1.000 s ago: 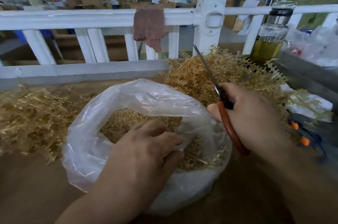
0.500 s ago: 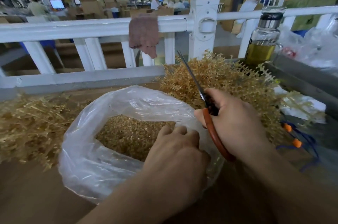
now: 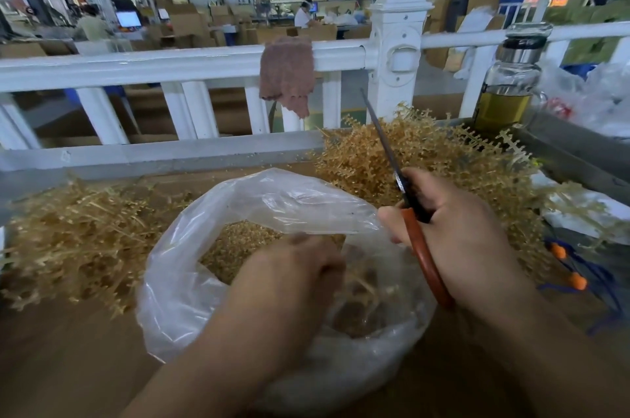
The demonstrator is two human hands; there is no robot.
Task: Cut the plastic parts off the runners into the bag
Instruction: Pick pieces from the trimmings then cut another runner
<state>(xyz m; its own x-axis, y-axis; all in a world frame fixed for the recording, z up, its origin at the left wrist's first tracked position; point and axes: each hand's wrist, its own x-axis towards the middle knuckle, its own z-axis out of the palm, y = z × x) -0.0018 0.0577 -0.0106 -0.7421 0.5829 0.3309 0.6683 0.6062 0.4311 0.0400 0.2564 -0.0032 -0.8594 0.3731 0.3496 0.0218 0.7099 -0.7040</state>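
Roughly midway: bag (image 3: 191, 298), near edge of the table (image 3: 68, 366), holds a deep layer of cut parts (image 3: 238, 247). Uncut runners (image 3: 443, 158) are heaped at the far right corner, with a second pile (image 3: 78, 230), possibly stripped, at the left edge. Right hand (image 3: 467, 240) grips scissors (image 3: 422, 260), blades together. Left hand (image 3: 289, 281) is curled in the bag mouth; its hold is unclear.

clear bag (image 3: 191, 281) holding golden parts (image 3: 238, 247)

your scissors (image 3: 422, 257): orange-red handle, dark blades | bag (image 3: 191, 301): clear, milky sheen | cut parts (image 3: 245, 245) in it: tan-gold | runners (image 3: 443, 158): pale gold, both heaps | table (image 3: 68, 366): brown | railing (image 3: 136, 68): white | cloth (image 3: 286, 76): dusty pink-brown | bottle (image 3: 504, 107): you see yellow-olive liquid, silver collar | beads (image 3: 559, 251): orange, on blue cord
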